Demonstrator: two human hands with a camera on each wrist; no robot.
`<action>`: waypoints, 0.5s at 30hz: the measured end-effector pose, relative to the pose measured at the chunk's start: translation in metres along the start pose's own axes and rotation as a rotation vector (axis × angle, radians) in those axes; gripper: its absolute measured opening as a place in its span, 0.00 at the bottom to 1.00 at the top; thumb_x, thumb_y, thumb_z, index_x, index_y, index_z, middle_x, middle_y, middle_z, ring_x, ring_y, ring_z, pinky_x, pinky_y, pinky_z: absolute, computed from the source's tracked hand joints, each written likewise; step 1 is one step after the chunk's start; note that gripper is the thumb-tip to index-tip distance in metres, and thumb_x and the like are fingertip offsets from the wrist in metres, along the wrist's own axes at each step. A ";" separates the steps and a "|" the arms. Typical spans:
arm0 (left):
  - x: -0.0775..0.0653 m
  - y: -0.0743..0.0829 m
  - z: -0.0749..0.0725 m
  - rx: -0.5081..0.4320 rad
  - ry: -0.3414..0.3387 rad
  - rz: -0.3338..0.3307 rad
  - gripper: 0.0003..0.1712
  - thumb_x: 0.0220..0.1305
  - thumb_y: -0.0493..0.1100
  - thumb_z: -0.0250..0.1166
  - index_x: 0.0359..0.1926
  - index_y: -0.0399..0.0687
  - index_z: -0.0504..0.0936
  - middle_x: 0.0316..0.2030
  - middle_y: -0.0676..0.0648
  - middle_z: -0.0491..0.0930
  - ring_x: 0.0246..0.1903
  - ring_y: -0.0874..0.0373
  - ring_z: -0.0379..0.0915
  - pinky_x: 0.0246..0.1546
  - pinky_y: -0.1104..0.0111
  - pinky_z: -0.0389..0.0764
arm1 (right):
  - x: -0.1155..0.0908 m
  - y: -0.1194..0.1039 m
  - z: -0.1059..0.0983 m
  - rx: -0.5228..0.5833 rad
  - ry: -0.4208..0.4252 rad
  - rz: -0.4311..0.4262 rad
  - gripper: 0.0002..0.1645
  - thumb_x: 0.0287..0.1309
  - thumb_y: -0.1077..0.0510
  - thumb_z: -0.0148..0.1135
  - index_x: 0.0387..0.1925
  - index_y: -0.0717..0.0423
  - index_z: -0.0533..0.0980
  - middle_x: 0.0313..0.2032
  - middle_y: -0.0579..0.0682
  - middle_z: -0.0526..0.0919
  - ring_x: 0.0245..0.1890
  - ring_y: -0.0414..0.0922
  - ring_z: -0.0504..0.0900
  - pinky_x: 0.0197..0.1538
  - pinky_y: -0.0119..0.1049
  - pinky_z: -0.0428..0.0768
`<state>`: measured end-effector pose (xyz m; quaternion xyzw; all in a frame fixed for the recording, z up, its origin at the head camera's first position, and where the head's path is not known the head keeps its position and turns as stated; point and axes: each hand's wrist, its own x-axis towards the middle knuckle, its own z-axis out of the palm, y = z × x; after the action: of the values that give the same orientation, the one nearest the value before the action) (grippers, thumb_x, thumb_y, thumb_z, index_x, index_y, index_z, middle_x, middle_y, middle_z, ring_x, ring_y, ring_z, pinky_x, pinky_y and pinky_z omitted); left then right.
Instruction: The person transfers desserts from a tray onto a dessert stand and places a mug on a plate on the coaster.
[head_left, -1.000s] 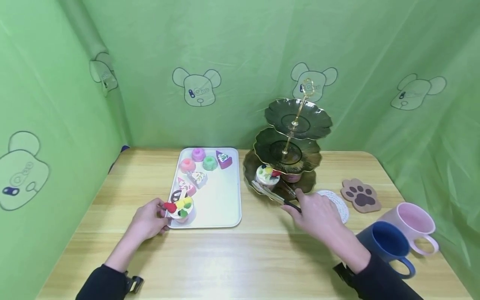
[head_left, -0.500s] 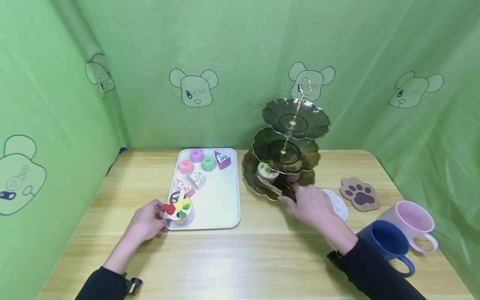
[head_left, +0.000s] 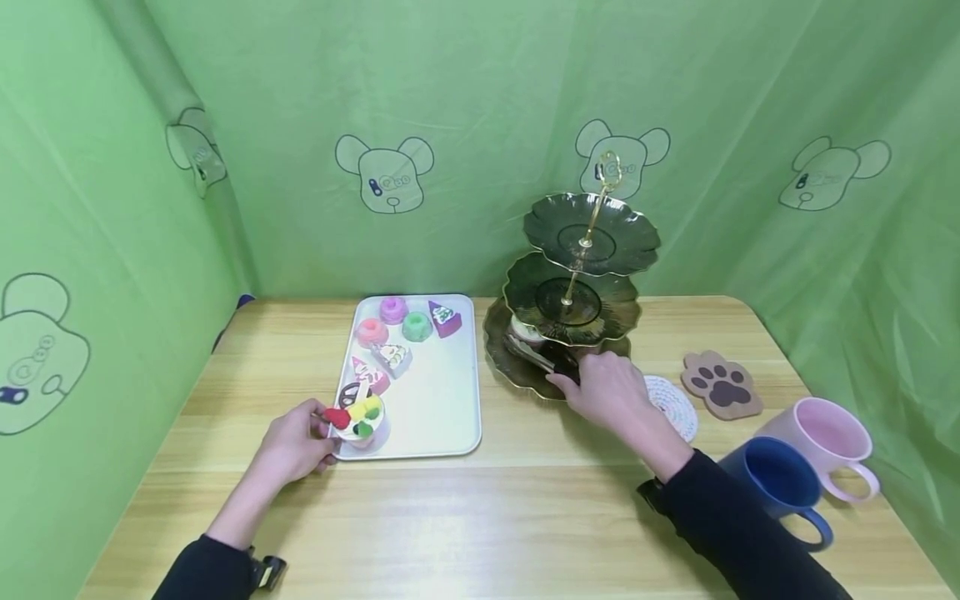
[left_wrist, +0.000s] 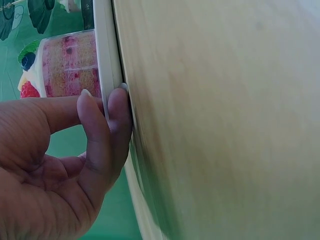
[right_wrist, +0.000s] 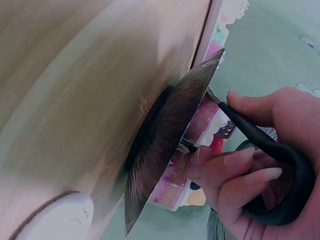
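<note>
My right hand (head_left: 607, 396) holds black-handled serving tongs (right_wrist: 252, 132), their metal arms reaching over the lowest plate of a dark three-tier stand (head_left: 570, 304). On that plate are two layered dessert cups; one cup (head_left: 525, 332) shows at the tongs' arms, partly covered by the middle plate. Whether the tongs grip it I cannot tell. At the near left corner of a white tray (head_left: 438, 400), my left hand (head_left: 296, 442) pinches the rim, as the left wrist view shows. Beside those fingers, a fruit-topped dessert cup (head_left: 360, 425) stands on the tray.
Toy doughnuts (head_left: 372, 332) and cake slices (head_left: 444, 320) lie on the tray. Right of the stand are a round white coaster (head_left: 671, 407) and a paw-shaped coaster (head_left: 722, 387). A blue mug (head_left: 776, 475) and a pink mug (head_left: 825, 437) stand beside the right forearm.
My right hand has pushed the tongs further in over the lowest plate, and the front cup there has shifted back under the middle plate. The left hand stays at the tray.
</note>
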<state>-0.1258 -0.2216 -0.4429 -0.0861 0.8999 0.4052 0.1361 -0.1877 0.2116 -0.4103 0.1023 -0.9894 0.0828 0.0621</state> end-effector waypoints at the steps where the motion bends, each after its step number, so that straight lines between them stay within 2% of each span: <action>1: 0.000 0.000 0.000 -0.004 -0.001 0.001 0.22 0.63 0.26 0.68 0.56 0.29 0.73 0.38 0.38 0.79 0.25 0.54 0.82 0.23 0.65 0.90 | 0.001 0.000 0.000 -0.003 -0.002 0.005 0.32 0.66 0.34 0.68 0.31 0.60 0.77 0.20 0.58 0.74 0.20 0.58 0.78 0.16 0.50 0.76; 5: 0.001 -0.001 0.000 -0.017 -0.001 0.004 0.22 0.63 0.25 0.69 0.56 0.29 0.73 0.38 0.38 0.79 0.25 0.54 0.82 0.23 0.64 0.90 | 0.004 0.000 0.000 0.004 -0.028 0.036 0.32 0.66 0.32 0.66 0.34 0.59 0.78 0.22 0.60 0.76 0.23 0.60 0.80 0.18 0.51 0.77; 8: 0.001 -0.001 -0.001 -0.018 -0.005 0.002 0.21 0.63 0.26 0.69 0.55 0.29 0.73 0.38 0.38 0.79 0.25 0.54 0.82 0.22 0.64 0.90 | 0.003 0.001 0.000 0.023 -0.065 0.062 0.34 0.67 0.31 0.65 0.35 0.60 0.78 0.21 0.59 0.75 0.21 0.58 0.79 0.17 0.48 0.75; 15: 0.000 0.000 -0.001 -0.023 -0.011 0.005 0.21 0.63 0.26 0.68 0.55 0.29 0.72 0.38 0.38 0.80 0.25 0.54 0.82 0.23 0.64 0.90 | -0.013 0.002 -0.012 0.060 -0.125 0.092 0.37 0.66 0.29 0.64 0.37 0.62 0.79 0.21 0.56 0.75 0.20 0.53 0.77 0.16 0.44 0.73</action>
<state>-0.1259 -0.2219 -0.4422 -0.0833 0.8947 0.4164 0.1389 -0.1746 0.2181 -0.4009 0.0637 -0.9920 0.1087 -0.0068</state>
